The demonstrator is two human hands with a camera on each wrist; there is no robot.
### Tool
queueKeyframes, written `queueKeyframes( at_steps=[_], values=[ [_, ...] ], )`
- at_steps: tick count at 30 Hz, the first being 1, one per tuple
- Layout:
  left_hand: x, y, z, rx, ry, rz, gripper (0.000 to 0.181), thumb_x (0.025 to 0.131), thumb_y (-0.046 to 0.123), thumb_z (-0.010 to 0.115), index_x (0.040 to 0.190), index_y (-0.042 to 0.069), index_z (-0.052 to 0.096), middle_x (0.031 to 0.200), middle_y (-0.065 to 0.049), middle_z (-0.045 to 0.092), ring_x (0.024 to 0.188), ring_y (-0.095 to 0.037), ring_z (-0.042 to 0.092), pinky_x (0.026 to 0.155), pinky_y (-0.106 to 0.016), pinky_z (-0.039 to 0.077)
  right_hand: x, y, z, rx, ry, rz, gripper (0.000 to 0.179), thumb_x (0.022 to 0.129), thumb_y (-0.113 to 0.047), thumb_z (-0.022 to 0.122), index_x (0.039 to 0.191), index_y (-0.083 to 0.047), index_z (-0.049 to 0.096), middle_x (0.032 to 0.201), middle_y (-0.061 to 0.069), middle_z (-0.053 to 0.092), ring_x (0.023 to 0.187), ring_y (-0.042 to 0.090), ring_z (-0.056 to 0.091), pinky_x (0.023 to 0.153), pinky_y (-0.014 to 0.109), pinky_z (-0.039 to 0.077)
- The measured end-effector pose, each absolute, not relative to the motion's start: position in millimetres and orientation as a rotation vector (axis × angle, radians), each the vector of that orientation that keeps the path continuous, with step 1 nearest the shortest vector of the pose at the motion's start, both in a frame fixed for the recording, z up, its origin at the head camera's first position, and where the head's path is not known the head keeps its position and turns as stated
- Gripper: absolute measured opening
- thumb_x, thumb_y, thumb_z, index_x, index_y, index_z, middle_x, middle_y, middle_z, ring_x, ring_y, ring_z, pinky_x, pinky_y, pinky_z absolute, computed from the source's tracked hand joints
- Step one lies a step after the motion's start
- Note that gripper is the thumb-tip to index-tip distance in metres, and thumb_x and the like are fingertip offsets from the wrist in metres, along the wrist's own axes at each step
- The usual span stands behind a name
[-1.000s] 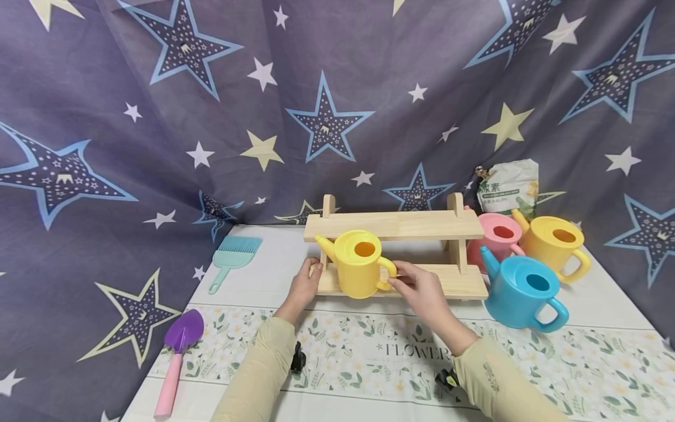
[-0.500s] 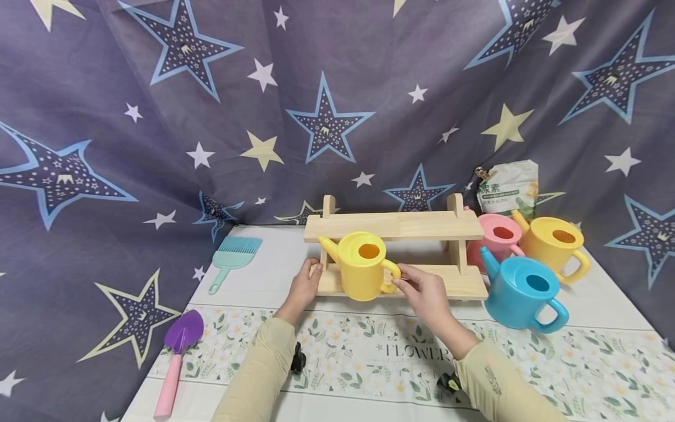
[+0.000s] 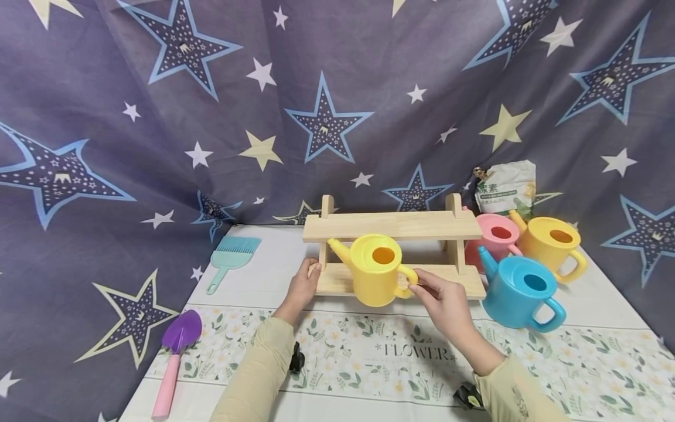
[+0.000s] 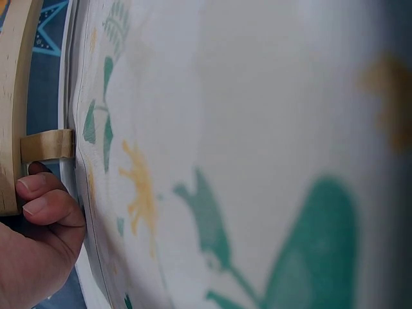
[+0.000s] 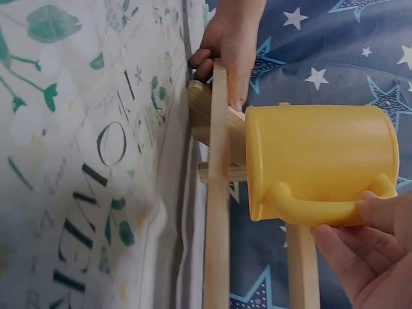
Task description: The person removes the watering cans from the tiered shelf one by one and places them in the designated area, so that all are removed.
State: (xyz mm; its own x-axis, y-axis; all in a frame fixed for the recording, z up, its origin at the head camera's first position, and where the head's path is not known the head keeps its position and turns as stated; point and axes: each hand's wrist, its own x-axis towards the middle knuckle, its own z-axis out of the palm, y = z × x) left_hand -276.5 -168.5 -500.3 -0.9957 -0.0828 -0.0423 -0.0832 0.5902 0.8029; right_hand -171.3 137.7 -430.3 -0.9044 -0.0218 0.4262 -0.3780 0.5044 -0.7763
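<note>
My right hand (image 3: 448, 305) pinches the handle of a yellow watering can (image 3: 375, 281), its spout toward the left. In the head view the can overlaps the lower board of a two-tier wooden shelf (image 3: 392, 225). The right wrist view shows the can's base (image 5: 256, 164) apart from the lower board's edge (image 5: 219, 193). My left hand (image 3: 304, 284) holds the left end of the lower board, and its curled fingers (image 4: 45, 206) appear at the board's underside in the left wrist view.
Right of the shelf stand a blue watering can (image 3: 519, 293), a pink one (image 3: 490, 228) and another yellow one (image 3: 559, 243), with a white bag (image 3: 506, 187) behind. At the left lie a teal brush (image 3: 232, 261) and a purple trowel with pink handle (image 3: 176, 357).
My right hand has moved the yellow watering can to the right and slightly nearer along the front of the shelf. My left hand keeps its hold on the board.
</note>
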Motion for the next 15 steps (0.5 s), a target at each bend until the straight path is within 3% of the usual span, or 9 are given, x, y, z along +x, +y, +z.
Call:
queueKeyframes(
  at_steps=[8, 15],
  values=[
    [-276.8, -168.8, -498.8, -0.148, 2.794, 1.409, 0.039, 0.104, 0.039, 0.039, 0.134, 0.015, 0.046, 0.140, -0.016, 0.051, 0.126, -0.036, 0.050, 0.107, -0.053, 0.035, -156.5, 160.5, -418.6, 0.275, -2.408, 1.280, 0.035, 0.087, -0.004, 0.073, 0.121, -0.001, 0.067, 0.107, 0.014, 0.072, 0.089, 0.024, 0.072, 0.073, 0.030, 0.057],
    [-276.5, -168.6, -499.3, -0.141, 2.800, 1.413, 0.038, 0.104, 0.038, 0.039, 0.133, 0.014, 0.047, 0.139, -0.017, 0.052, 0.125, -0.038, 0.050, 0.106, -0.053, 0.036, -146.0, 180.4, -410.8, 0.237, -2.378, 1.196, 0.035, 0.086, -0.004, 0.074, 0.120, 0.000, 0.067, 0.103, 0.014, 0.073, 0.086, 0.026, 0.072, 0.070, 0.010, 0.050]
  ],
)
